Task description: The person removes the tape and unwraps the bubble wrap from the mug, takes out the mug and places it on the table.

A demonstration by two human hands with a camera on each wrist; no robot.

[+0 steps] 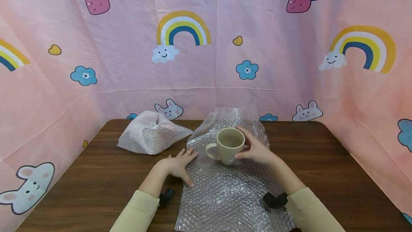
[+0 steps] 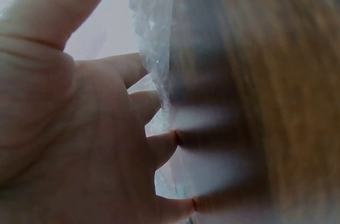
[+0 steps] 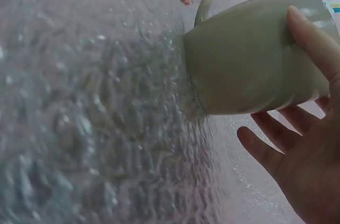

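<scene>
A beige mug stands upright on a sheet of bubble wrap, its handle pointing left. My right hand holds the mug from the right, thumb on the near side and fingers round the far side. In the right wrist view the mug has its base at the bubble wrap. My left hand, fingers spread, rests at the left edge of the sheet. The left wrist view shows the palm of the left hand with fingertips down at the wrap's edge and the wood.
A bundle wrapped in bubble wrap lies at the back left of the brown wooden table. The sheet's far end reaches the table's back edge. A pink patterned curtain hangs behind and on both sides.
</scene>
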